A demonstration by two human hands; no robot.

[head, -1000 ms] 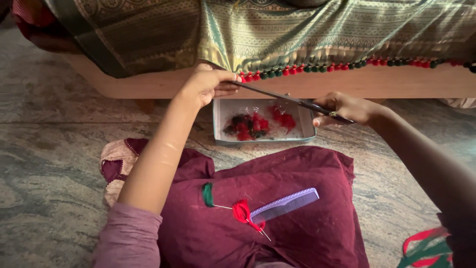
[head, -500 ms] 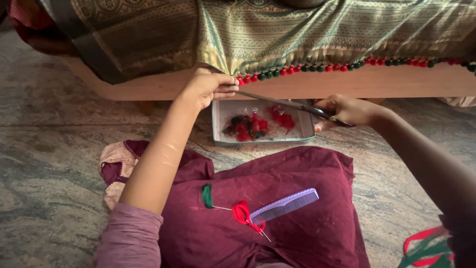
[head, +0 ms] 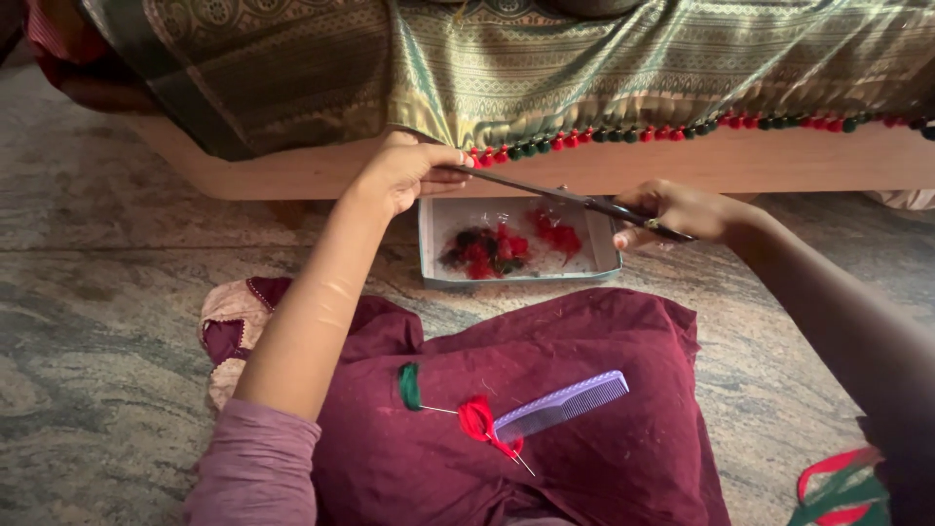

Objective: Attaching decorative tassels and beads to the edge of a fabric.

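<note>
My left hand (head: 404,170) pinches the edge of a green and gold woven cloth (head: 584,58) where a row of small red and green tassels (head: 682,131) hangs. My right hand (head: 672,209) grips long dark scissors (head: 555,192), whose blades point left to the tassel at my left fingertips. Below the scissors a shallow white tray (head: 604,263) holds red and dark thread trimmings. On my maroon lap cloth (head: 545,429) lie a lilac comb (head: 560,406), a red thread bundle (head: 477,421) and a green thread bundle (head: 409,387) on a needle.
The cloth drapes over a low wooden bed frame (head: 779,166). The floor (head: 97,282) is mottled grey-green stone. Red and green thread (head: 842,482) lies at the bottom right. A pink and maroon fabric piece (head: 229,326) sits by my left side.
The scissors have tilted and their tips have moved up left to the tassel at my left fingertips. My left hand has held its pinch on the cloth edge.
</note>
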